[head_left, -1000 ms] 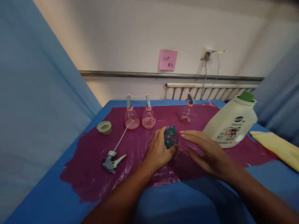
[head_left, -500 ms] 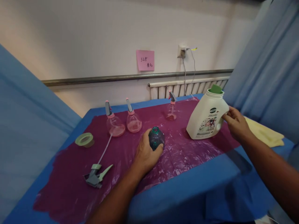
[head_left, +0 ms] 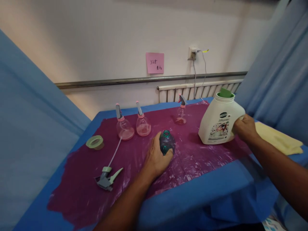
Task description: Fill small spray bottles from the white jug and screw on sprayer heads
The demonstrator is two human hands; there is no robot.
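Observation:
My left hand point(head_left: 156, 158) is wrapped round a small round teal bottle point(head_left: 166, 143) with an open neck, standing upright on the magenta plastic sheet point(head_left: 192, 157). My right hand point(head_left: 244, 128) grips the handle side of a big white detergent jug point(head_left: 220, 120) with an open green-lined mouth, which stands on the sheet at the right. A loose green-grey spray trigger with its long dip tube point(head_left: 107, 176) lies to the left of my left hand.
Three small spray bottles with pink liquid stand at the back: two point(head_left: 125, 126), point(head_left: 143, 125) side by side and one point(head_left: 181, 116) further right. A pale green cap point(head_left: 95, 142) lies at the left. A yellow cloth point(head_left: 276, 138) lies at the right. Blue curtains hang on both sides.
My right hand left the teal bottle, went right and took hold of the white jug's handle. My left hand stayed on the teal bottle. The camera turned to the right.

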